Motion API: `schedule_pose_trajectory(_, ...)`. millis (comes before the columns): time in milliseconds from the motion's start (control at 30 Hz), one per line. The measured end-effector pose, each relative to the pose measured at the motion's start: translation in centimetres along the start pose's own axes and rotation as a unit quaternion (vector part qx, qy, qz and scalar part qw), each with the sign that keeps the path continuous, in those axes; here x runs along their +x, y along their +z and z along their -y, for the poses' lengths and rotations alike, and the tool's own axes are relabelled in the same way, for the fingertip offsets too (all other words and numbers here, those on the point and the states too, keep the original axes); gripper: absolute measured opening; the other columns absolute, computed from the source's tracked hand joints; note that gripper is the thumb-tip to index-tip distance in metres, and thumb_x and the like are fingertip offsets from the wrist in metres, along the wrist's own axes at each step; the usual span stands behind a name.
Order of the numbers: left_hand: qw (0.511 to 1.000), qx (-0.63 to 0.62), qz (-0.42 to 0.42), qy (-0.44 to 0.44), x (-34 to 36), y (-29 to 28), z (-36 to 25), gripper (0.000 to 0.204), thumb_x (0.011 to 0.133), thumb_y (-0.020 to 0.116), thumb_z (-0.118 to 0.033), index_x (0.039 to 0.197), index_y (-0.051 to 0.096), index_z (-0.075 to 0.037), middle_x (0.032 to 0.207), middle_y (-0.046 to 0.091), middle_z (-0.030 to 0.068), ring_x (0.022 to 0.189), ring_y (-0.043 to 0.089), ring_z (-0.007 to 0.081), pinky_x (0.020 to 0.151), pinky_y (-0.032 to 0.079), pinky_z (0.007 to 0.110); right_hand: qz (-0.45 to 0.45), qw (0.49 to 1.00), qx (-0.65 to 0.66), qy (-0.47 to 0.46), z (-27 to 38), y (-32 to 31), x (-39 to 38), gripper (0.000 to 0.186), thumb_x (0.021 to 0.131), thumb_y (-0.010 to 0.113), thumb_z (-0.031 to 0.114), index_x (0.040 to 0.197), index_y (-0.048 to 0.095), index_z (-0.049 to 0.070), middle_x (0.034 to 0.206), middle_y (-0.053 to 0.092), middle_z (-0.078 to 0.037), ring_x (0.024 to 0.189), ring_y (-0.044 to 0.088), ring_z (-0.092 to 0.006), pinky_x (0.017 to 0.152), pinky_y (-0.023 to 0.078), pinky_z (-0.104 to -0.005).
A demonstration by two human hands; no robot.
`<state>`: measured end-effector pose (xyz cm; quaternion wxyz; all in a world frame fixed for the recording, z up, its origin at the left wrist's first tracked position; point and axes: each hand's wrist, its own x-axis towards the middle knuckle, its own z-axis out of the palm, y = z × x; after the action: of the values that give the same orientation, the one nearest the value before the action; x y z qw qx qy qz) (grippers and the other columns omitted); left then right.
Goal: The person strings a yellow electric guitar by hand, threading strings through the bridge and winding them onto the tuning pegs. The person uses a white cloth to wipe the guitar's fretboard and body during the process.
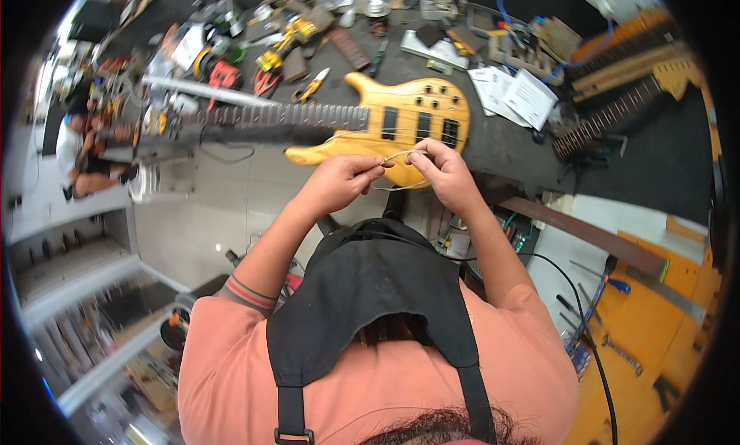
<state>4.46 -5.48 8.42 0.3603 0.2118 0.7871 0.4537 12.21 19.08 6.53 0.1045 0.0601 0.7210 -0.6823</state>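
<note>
A natural-wood electric bass guitar [385, 98] lies across the bench, its body in front of me. Its long dark fretted neck [285, 116] points left, and its pickups and several knobs face up. Over the lower edge of the body, my left hand [347, 179] pinches a thin, pale metal bass string [401, 155]. My right hand [445, 175] grips the same string a short way to the right, thumb against fingers. The string bends in loose curves between and below my hands, and another stretch passes over the body.
Pliers [312, 85], a red tool [223, 79] and mixed clutter crowd the far bench. Paper sheets [524, 96] and a loose guitar neck [617, 115] lie at right. A black cable [580, 306] hangs beside my right arm. Another person [77, 144] sits at far left.
</note>
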Motion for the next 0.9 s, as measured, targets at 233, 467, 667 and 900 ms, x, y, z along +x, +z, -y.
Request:
schedule_pose_trajectory(233, 0.955, -0.210, -0.197, -0.074, -9.9, -5.0, 6.0, 0.030, 0.111, 0.063, -0.025, 0.116, 0.080, -0.001, 0.070, 0.065, -0.0022, 0.063, 0.061, 0.0090, 0.059, 0.048, 0.030, 0.112, 0.993, -0.011, -0.031, 2.5, 12.4, 4.5, 0.022, 0.110, 0.064, 0.021, 0.103, 0.067, 0.000, 0.088, 0.062, 0.003, 0.082, 0.053, -0.0065, 0.075, 0.046, -0.0270)
schedule_pose_trajectory(467, 0.927, -0.329, -0.180, 0.009, -21.4, -10.3, 11.4, 0.028, 0.109, 0.067, -0.023, 0.119, 0.080, 0.000, 0.072, 0.063, -0.0024, 0.062, 0.055, 0.0048, 0.056, 0.043, 0.024, 0.158, 0.986, -0.045, -0.037, 5.7, 24.6, 5.4, 0.022, 0.110, 0.063, 0.020, 0.107, 0.070, -0.001, 0.089, 0.064, 0.003, 0.082, 0.054, -0.0071, 0.075, 0.046, -0.0272)
schedule_pose_trajectory(667, 0.908, -0.329, -0.258, -0.014, -27.7, -15.1, 16.0, 0.021, 0.108, 0.068, -0.020, 0.115, 0.076, -0.001, 0.079, 0.070, 0.0009, 0.065, 0.057, 0.0061, 0.061, 0.046, 0.023, 0.103, 0.989, -0.082, -0.071, 6.9, 35.1, 3.2, 0.019, 0.111, 0.063, 0.019, 0.109, 0.071, 0.001, 0.087, 0.059, 0.005, 0.079, 0.050, -0.0060, 0.072, 0.042, -0.0247)
schedule_pose_trajectory(900, 0.884, -0.373, -0.280, 0.043, -33.3, -17.5, 18.8, 0.019, 0.105, 0.071, -0.015, 0.118, 0.070, 0.000, 0.087, 0.074, 0.0050, 0.070, 0.060, 0.0078, 0.065, 0.048, 0.023, 0.039, 0.999, 0.008, -0.017, 7.9, 41.5, 1.2, 0.016, 0.111, 0.061, 0.015, 0.110, 0.070, 0.002, 0.083, 0.056, 0.007, 0.074, 0.048, -0.0049, 0.068, 0.041, -0.0231)
